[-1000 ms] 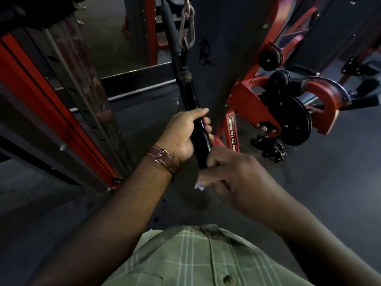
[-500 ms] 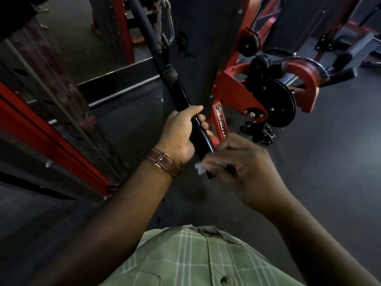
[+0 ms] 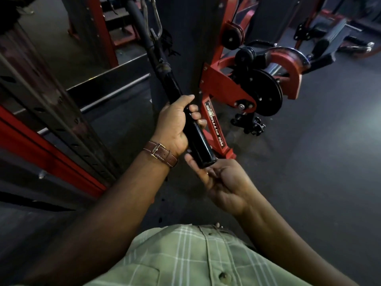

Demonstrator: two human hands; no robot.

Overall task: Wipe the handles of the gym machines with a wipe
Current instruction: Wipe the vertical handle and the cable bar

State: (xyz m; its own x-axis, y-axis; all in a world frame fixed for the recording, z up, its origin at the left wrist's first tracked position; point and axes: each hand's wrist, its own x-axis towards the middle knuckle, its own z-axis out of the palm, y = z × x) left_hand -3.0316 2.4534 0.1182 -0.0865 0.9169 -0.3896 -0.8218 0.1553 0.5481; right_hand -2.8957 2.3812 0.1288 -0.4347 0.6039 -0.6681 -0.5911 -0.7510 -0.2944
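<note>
Hands number two: the left hand (image 3: 177, 124) grips the one black handle (image 3: 199, 139), while the right hand (image 3: 224, 182) lies palm-up, fingers loose, under its end.

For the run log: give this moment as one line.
left hand grips handle | right hand open under handle end | wipe not visible

A gym is showing here: red steel machine frames (image 3: 218, 87) are standing on dark rubber flooring (image 3: 319, 162), black cable pulleys (image 3: 266, 92) are hanging from them, and a perforated upright (image 3: 47, 100) is rising nearby.
</note>
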